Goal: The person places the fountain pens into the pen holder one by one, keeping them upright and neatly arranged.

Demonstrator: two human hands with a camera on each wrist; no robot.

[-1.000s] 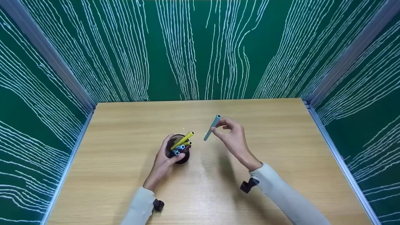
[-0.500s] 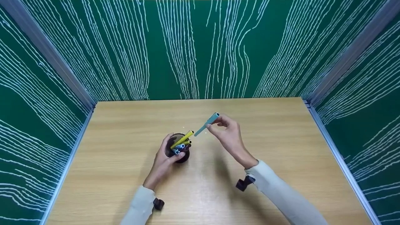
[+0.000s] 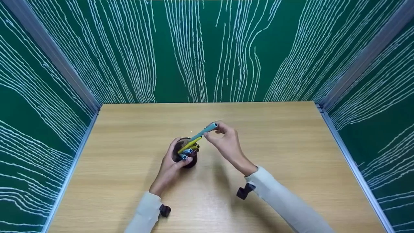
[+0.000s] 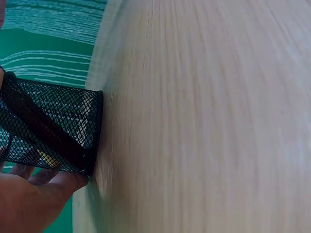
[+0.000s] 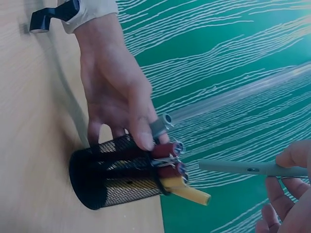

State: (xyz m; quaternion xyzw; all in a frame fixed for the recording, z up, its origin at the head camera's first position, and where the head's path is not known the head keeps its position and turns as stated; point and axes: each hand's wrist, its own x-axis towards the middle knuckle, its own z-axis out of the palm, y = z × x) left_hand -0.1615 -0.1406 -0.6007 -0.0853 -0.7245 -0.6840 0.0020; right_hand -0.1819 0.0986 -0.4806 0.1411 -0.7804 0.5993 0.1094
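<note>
My left hand [image 3: 170, 165] grips a black mesh pen holder [image 3: 191, 164], thumb on the near side, fingers round the far side. In the left wrist view the holder [image 4: 53, 121] has its base on the table. Several capped pens stand in it: yellow pens [image 3: 194, 141], light blue pens [image 3: 187, 151] and, in the right wrist view, dark red pens [image 5: 167, 150]. Between thumb and fingers my right hand [image 3: 226, 142] pinches a teal pen [image 3: 209, 128]. This pen slants down-left over the holder, and its lower end overlaps the mouth in the head view.
A light wooden table [image 3: 278, 136] lies beneath both hands. Green panels with white wavy lines [image 3: 178, 51] enclose its back and sides. Grey metal posts [image 3: 362, 55] rise at the back corners. Small black wrist mounts [image 3: 165, 211] stick out from both sleeves.
My right hand has moved left with the teal pen, which has tilted flatter and come from right of the holder to over its mouth. The left hand and holder stay put.
</note>
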